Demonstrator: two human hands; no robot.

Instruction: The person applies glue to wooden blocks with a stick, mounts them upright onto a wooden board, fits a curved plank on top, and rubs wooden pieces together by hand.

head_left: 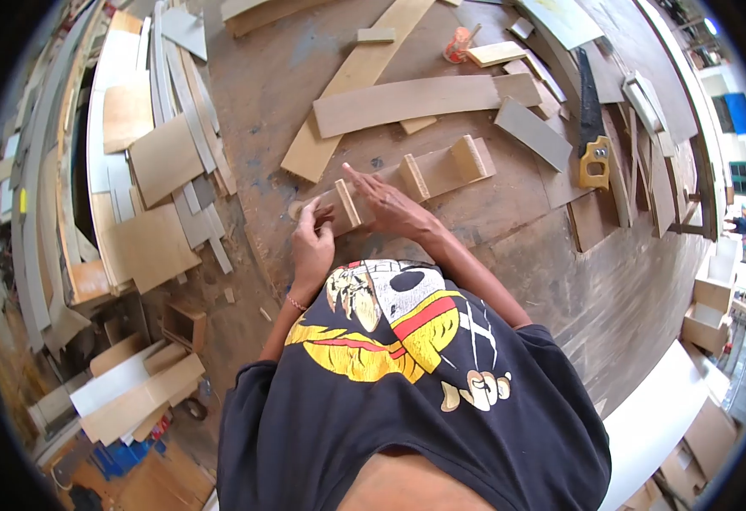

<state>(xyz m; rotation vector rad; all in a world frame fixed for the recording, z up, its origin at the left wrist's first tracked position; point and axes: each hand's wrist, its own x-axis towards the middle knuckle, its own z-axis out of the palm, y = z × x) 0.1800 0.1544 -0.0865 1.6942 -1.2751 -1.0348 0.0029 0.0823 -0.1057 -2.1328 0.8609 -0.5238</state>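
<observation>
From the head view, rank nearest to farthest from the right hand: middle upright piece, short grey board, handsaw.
From the right hand:
1. Middle upright piece: just to its right.
2. Short grey board: farther right.
3. Handsaw: farthest right, past the board.

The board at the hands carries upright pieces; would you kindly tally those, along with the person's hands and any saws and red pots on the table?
Upright pieces: 3
Hands, left hand and right hand: 2
Saw: 1
Red pot: 1
Total: 7
</observation>
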